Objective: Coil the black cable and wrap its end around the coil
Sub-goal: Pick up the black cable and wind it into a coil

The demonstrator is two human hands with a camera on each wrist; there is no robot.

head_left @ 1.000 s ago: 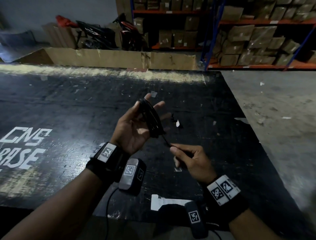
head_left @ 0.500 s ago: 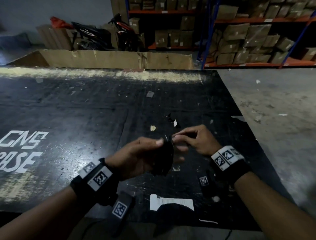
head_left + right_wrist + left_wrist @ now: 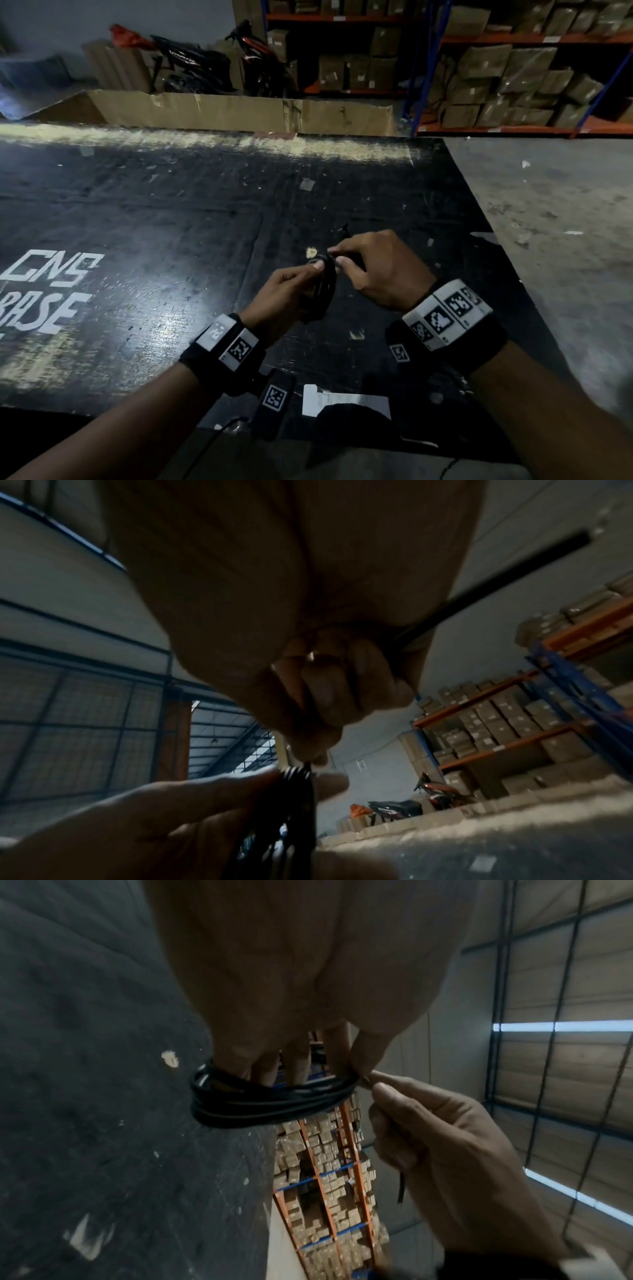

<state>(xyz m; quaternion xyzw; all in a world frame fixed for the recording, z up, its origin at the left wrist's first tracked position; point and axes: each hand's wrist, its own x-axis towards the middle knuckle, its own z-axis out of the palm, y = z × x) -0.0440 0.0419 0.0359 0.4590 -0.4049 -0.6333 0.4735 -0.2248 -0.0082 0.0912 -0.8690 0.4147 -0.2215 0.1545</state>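
Note:
The black cable [image 3: 323, 291] is wound into a small coil [image 3: 267, 1099] around the fingers of my left hand [image 3: 291, 294], held above the dark mat. My left thumb presses on the top of the coil. My right hand [image 3: 373, 270] sits just right of it and pinches the cable's free end [image 3: 401, 1185] between thumb and forefinger at the coil's upper edge. In the right wrist view the coil [image 3: 299, 802] stands on edge between my left fingers, and the end runs through my right fist. The plug end [image 3: 344, 230] pokes out behind my right hand.
A black floor mat [image 3: 171, 240] with white lettering [image 3: 44, 294] lies under my hands. A white paper label [image 3: 342, 401] lies near its front edge. A cardboard wall [image 3: 239, 109], parked motorbikes [image 3: 191, 65] and shelves of boxes [image 3: 513, 68] stand at the back. Bare concrete [image 3: 555, 222] lies to the right.
My left hand turned palm-down and dropped lower with the coil. My right hand rose from below the coil to its right side, carrying the free end up to the coil's top.

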